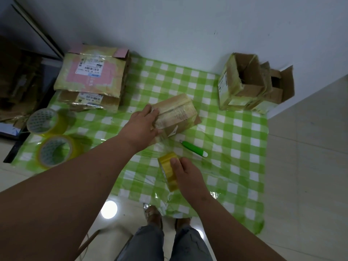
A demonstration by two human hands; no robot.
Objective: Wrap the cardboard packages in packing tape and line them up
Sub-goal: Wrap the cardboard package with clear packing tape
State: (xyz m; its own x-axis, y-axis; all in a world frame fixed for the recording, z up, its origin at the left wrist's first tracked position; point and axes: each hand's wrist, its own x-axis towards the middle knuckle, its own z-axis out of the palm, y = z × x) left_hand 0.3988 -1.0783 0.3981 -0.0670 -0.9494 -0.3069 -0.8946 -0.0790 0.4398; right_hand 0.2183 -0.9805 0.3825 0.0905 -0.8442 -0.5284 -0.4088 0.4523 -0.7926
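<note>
A small cardboard package [178,112], partly covered in clear tape, lies in the middle of the green checked cloth [235,147]. My left hand [143,127] rests flat on its near left end, fingers straight. My right hand [185,174] grips a yellowish roll of packing tape [168,170] nearer to me. A strip of clear tape [162,143] stretches from the roll up to the package.
Two spare tape rolls [47,121] [56,150] lie at the left. Flat taped packages [92,76] are stacked at the back left, open boxes [246,81] at the back right. A green cutter [194,148] lies right of the strip. A white wall stands behind.
</note>
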